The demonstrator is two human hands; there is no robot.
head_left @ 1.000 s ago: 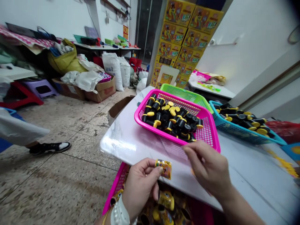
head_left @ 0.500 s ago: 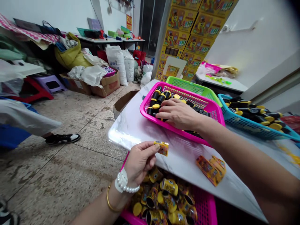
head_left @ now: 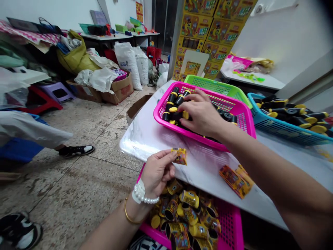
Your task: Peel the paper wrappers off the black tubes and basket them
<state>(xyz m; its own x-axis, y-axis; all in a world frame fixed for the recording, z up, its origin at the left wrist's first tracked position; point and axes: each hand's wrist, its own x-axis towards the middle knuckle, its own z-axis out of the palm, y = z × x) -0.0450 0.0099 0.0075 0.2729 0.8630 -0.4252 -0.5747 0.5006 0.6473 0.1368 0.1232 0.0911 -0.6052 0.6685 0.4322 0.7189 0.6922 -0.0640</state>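
Note:
My left hand (head_left: 157, 172) pinches a small yellow-and-red printed wrapper (head_left: 179, 156) between thumb and fingers, above a pink basket (head_left: 230, 222) full of yellow wrapped canisters (head_left: 187, 211). My right hand (head_left: 201, 113) reaches into a second pink basket (head_left: 205, 137) on the marble-topped table (head_left: 145, 139). Its fingers curl among black cylinders with yellow caps (head_left: 173, 104), and the hand hides part of the pile. A few loose printed wrappers (head_left: 235, 180) lie on the tabletop near my right forearm.
A blue basket (head_left: 286, 130) of black cylinders sits to the right, and a green basket (head_left: 215, 86) lies behind the pink one. Stacked yellow cartons (head_left: 208, 34) rise beyond the table. A person's leg and sneaker (head_left: 75, 151) stand on the floor at the left, among sacks and boxes.
My right hand has moved further into the pink basket, and its fingers have curled among the cylinders. My left hand still holds the wrapper. The view has shifted slightly.

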